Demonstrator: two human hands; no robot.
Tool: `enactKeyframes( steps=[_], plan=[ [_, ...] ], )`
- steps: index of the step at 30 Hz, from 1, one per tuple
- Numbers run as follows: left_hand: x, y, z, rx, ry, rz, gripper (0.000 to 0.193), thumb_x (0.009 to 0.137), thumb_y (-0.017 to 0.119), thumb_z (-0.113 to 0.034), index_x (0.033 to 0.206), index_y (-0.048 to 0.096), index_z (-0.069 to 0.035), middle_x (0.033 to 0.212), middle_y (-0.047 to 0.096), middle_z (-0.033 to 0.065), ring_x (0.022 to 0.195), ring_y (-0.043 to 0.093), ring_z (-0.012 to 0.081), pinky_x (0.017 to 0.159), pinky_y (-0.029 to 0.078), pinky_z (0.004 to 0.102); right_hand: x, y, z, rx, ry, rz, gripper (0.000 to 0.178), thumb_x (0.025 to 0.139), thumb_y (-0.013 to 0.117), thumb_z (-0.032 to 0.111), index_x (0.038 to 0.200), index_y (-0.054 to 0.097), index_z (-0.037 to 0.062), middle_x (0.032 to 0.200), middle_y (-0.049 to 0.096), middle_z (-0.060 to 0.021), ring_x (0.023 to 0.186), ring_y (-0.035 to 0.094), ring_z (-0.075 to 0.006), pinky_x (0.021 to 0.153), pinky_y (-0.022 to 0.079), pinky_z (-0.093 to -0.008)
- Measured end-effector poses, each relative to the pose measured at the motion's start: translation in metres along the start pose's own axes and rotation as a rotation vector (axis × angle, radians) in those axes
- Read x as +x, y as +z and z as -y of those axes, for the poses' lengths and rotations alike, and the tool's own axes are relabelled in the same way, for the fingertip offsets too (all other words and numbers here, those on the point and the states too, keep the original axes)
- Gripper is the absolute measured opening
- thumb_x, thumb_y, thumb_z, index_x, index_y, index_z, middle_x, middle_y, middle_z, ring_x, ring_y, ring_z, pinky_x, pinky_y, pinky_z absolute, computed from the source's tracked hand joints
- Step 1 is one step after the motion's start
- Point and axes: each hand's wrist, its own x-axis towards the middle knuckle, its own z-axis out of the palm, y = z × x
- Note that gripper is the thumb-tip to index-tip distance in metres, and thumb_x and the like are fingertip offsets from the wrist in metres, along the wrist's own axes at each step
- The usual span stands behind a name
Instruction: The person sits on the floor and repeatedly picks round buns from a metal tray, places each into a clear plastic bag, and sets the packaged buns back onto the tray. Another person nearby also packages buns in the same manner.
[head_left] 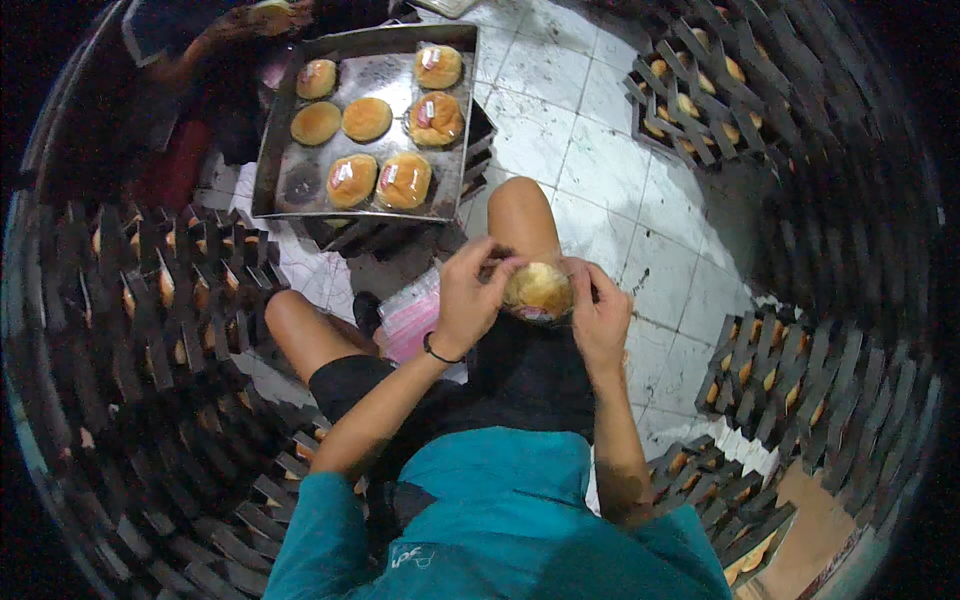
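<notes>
I hold a round golden bun (538,289) in a clear wrapper between both hands, above my lap. My left hand (472,290) grips its left side, fingers curled over the top edge. My right hand (600,310) pinches the wrapper on the right side. In front of me a metal baking tray (292,190) rests on a dark crate and holds several buns, some wrapped (404,180) and some bare (367,118). A stack of pink-printed clear bags (412,318) lies by my left knee.
Dark plastic crates filled with wrapped buns stand stacked on my left (160,290), at the far right (700,100) and at the near right (780,370). White floor tiles (600,170) show between them. Another person (190,60) sits behind the tray at the top left.
</notes>
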Motion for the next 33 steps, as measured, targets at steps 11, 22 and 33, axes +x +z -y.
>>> enactKeyframes(
  steps=[11,22,33],
  plan=[
    [0.037,-0.004,-0.005,-0.107,-0.005,-0.063,0.012,0.091,0.071,-0.008,0.097,0.071,0.003,0.085,0.074,0.0082,0.078,0.068,0.0100,0.069,0.052,0.0253,0.025,-0.022,-0.003,-0.160,-0.334,-0.083,0.018,0.096,0.064,0.012,0.101,0.078,0.0026,0.120,0.071,-0.0149,0.115,0.065,-0.0281,0.095,0.052,-0.0371],
    [0.089,-0.002,0.035,-0.090,-0.175,-0.011,0.028,0.091,0.075,-0.023,0.089,0.075,0.005,0.080,0.074,0.0053,0.072,0.062,0.0083,0.067,0.050,0.0268,0.099,-0.014,-0.021,-0.108,-0.126,0.067,0.025,0.096,0.065,0.023,0.092,0.078,0.0017,0.099,0.068,-0.0131,0.090,0.067,-0.0272,0.087,0.050,-0.0357],
    [-0.062,0.001,0.054,-0.400,-0.700,-0.001,0.035,0.092,0.076,-0.031,0.080,0.070,0.002,0.075,0.067,0.0031,0.065,0.055,0.0087,0.060,0.043,0.0272,-0.032,-0.008,-0.062,-0.114,0.131,-0.030,0.023,0.093,0.068,0.014,0.077,0.076,-0.0008,0.092,0.063,-0.0085,0.088,0.060,-0.0172,0.079,0.047,-0.0304]
  ],
)
